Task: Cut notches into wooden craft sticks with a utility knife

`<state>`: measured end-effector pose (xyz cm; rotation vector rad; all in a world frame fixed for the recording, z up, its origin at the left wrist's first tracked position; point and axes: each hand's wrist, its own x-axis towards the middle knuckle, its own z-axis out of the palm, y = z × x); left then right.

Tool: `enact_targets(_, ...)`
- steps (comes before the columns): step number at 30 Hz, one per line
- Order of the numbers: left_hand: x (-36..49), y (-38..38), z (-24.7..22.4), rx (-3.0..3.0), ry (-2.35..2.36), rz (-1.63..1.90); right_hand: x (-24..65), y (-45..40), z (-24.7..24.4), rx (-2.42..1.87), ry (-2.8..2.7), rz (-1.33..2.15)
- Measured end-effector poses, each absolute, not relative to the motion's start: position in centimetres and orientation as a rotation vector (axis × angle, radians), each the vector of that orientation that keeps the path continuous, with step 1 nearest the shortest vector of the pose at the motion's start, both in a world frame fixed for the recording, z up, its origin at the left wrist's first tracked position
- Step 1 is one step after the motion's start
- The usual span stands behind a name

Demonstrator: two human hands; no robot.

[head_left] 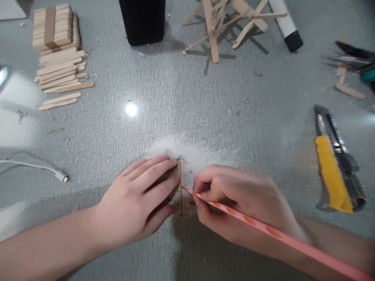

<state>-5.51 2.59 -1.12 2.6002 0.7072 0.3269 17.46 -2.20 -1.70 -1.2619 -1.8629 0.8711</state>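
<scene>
- A pencil meets wood: its dark tip sits at the edge of a narrow stick, which lies between the two hands on a grey table, pointing away from the person.
- The left hand lies palm down, fingers slightly spread and fingertips at the stick's left side. It seems to be pinning the wood; how firmly, and whether something else is under the palm, cannot be told.
- The right hand is curled in a writing grip, thumb and fingers closed around the pink, orange-spotted pencil near its point, the shaft slanting back toward the lower right.
- The step in hand looks like marking: the point is set against the stick about halfway along its visible length. No finished mark can be made out.
- The next move, by all appearances, calls for a light, short stroke, with the left fingers firm so that the thin stick does not slide or roll.
- A pale patch spreads on the table just beyond the stick's far end.
- A yellow cutter lies to the right, well apart from the right hand.
- At upper left, loose sticks lie near a banded bundle; at the top, a stick frame stands near a black container.
</scene>
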Motion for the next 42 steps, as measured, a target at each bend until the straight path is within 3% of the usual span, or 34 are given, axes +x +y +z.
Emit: enact_targets(42, -5.56, 2.68, -1.04, 2.630, 0.714, 0.284, 17.69, -2.17, -1.66, -1.277, -1.849, 0.859)
